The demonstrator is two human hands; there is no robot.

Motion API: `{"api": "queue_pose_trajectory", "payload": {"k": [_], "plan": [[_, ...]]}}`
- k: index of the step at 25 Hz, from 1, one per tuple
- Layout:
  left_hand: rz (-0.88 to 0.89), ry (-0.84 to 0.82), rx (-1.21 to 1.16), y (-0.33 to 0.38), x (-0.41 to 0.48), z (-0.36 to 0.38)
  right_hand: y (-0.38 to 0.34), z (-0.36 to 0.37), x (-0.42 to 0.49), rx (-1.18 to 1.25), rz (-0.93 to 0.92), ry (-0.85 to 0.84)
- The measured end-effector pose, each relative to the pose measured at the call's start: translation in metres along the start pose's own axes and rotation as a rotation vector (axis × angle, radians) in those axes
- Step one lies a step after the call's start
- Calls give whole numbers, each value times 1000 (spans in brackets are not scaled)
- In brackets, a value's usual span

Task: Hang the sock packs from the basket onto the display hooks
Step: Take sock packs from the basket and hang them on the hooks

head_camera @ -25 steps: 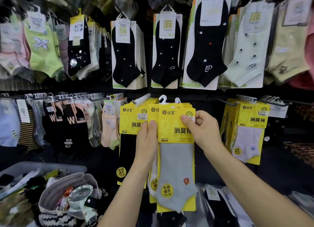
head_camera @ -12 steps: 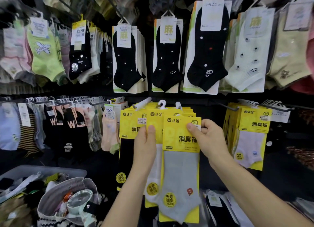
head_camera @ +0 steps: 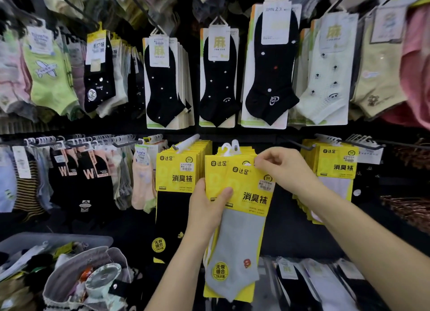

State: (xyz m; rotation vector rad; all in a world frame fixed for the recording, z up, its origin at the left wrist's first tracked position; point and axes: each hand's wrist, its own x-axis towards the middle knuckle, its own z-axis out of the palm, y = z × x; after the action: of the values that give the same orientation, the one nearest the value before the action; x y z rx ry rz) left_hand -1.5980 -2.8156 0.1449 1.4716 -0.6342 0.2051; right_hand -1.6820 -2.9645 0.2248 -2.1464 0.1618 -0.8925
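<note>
1. A dark shop wall (head_camera: 286, 229) is crowded with socks hanging in rows. A grey basket (head_camera: 58, 237) of loose stock sits at the lower left.
2. The sock pack (head_camera: 251, 194), a grey ankle sock on a yellow card, is held in front of the middle stack (head_camera: 214, 169) of matching packs. It is tilted, with its top just below that stack's white hanger loops (head_camera: 230, 146).
3. It looks light and flat. The card is likely stiff enough to steer but easy to crease, and the sock is soft. It is best held by the card's top, near its hanger.
4. The left hand (head_camera: 207, 208) grips the card's left edge, with the thumb across the front and the fingers hidden behind.
5. The right hand (head_camera: 281, 169) pinches the top right corner with its fingers (head_camera: 267, 157) curled. They cover the pack's own hanger, so it is unclear whether it has caught a hook.
</note>
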Motion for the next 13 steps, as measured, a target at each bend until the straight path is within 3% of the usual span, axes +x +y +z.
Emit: {"api": "queue_pose_trajectory", "payload": {"k": [7, 13], "plan": [[15, 9, -19, -7, -2, -1, -10, 3, -4, -384, -99, -31], [23, 5, -33, -5, -3, -4, -15, 4, 0, -183, 15, -146]]}}
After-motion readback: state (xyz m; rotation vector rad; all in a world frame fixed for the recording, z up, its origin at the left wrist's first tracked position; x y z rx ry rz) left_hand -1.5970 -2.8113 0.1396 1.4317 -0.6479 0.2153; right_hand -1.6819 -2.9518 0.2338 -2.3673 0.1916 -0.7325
